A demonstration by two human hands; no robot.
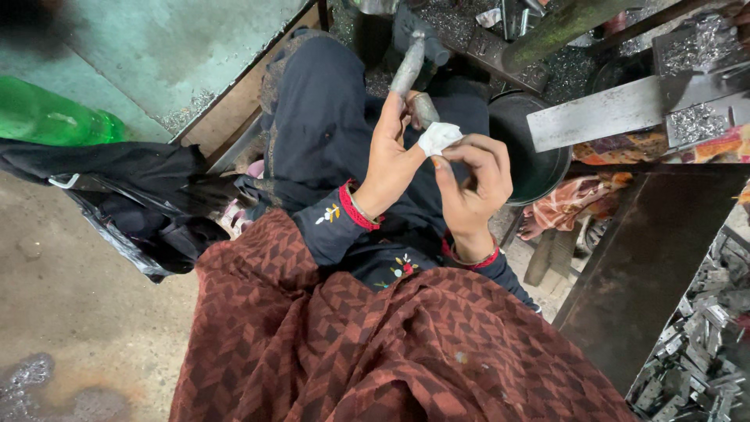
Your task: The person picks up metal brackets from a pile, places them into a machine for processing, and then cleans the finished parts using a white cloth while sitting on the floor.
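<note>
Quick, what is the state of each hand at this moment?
Left hand: fingers open and raised, with a white cloth strip at one finger.
Right hand: closed, pinching the white cloth strip.

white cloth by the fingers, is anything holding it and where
Yes. The right hand pinches one end of the white cloth between its fingertips, against a finger of the raised left hand. It looks wrapped there.

The left hand (391, 160) and right hand (475, 184) meet over the lap with a wad of cloth (439, 137) between them, a bottle (55, 117) far left, a bowl (531, 144) just right, metal scraps (695, 367) lower right.
</note>
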